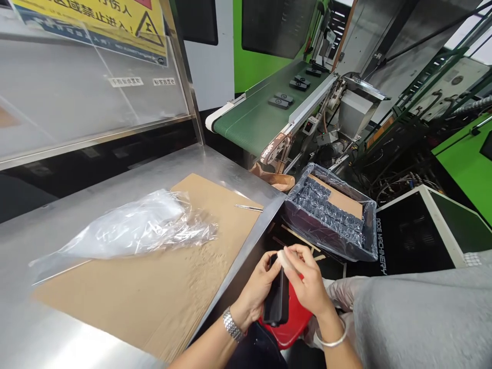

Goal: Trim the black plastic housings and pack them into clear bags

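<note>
My left hand (261, 287), with a metal watch at the wrist, is wrapped round a long black plastic part (277, 302), held upright beyond the table's edge. My right hand (307, 279), with a pale bangle at the wrist, pinches a small white piece (285, 259) against the top end of the black part. The left thumb lies close to the white piece. Below the hands is a red surface (294, 320).
Cardboard (146, 302) lies on the metal table (215, 159), bearing a clear plastic bag (134, 225) and a thin metal tool (249, 207). A lined crate (330, 210) holds wrapped parts. Black parts ride a green conveyor (249, 120). Grey cloth (423, 318) is at right.
</note>
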